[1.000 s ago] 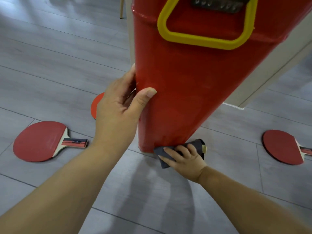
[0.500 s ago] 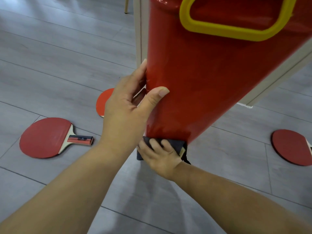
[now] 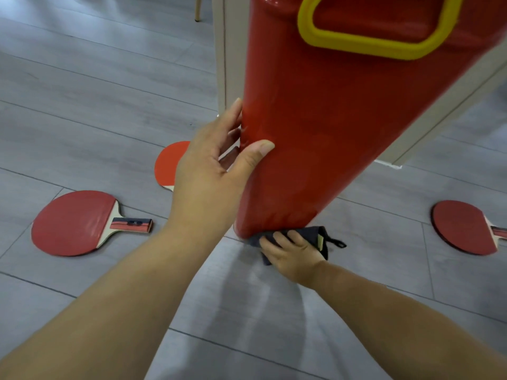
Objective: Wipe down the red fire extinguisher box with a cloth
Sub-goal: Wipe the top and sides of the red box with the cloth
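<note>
1. Grey plank flooring (image 3: 82, 105) is filling the view, with a beige door frame (image 3: 220, 50) standing at 12 o'clock.
2. The red fire extinguisher box (image 3: 329, 133) is standing on the floor, running from 1 o'clock down to its base just right of centre. A yellow handle (image 3: 370, 48) is showing on its front near the top.
3. The left hand (image 3: 208, 176) is gripping the box's left edge at mid-height. Its thumb is lying on the front face and its fingers are wrapping round the side.
4. The right hand (image 3: 290, 250) is sitting just below centre at 5 o'clock, its fingers bending over a dark cloth (image 3: 311, 232) and pressing it against the box's bottom edge at the floor.
5. One red table tennis paddle (image 3: 74, 223) is lying at 9 o'clock, and another (image 3: 461, 227) is lying at 3 o'clock, well apart from the box.
6. An orange-red paddle (image 3: 171, 165) is lying partly hidden behind the left hand.
</note>
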Tool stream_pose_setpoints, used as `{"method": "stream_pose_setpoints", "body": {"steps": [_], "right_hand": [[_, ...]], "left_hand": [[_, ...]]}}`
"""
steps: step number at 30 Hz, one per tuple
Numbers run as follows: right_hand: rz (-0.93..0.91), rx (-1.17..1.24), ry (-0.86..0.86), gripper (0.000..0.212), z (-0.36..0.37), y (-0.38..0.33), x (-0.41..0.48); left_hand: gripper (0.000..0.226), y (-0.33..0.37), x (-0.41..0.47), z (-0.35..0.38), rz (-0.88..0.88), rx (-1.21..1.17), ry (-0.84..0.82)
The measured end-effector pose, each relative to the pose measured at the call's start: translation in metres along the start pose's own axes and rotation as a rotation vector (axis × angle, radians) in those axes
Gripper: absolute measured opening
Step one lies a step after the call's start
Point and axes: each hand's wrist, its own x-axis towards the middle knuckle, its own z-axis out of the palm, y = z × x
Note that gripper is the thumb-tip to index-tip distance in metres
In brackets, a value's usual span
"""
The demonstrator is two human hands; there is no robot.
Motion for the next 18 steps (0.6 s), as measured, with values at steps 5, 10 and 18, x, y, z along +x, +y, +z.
{"method": "stream_pose_setpoints", "body": {"steps": [5, 10, 18], "right_hand": [[0.094, 0.022, -0.155, 0.030, -0.019, 0.022, -0.041], [0.315, 0.107, -0.307, 0.069, -0.057, 0.038, -0.079], [0.616, 0.327, -0.644, 0.073, -0.106, 0.052, -0.127]], "left_hand": [[0.055, 0.000, -0.012, 0.003, -0.008, 0.083, 0.062], [0.038, -0.006, -0.031, 0.008, -0.048, 0.260, 0.101], [0.022, -0.019, -0.073, 0.035, -0.027, 0.547, -0.218]]}}
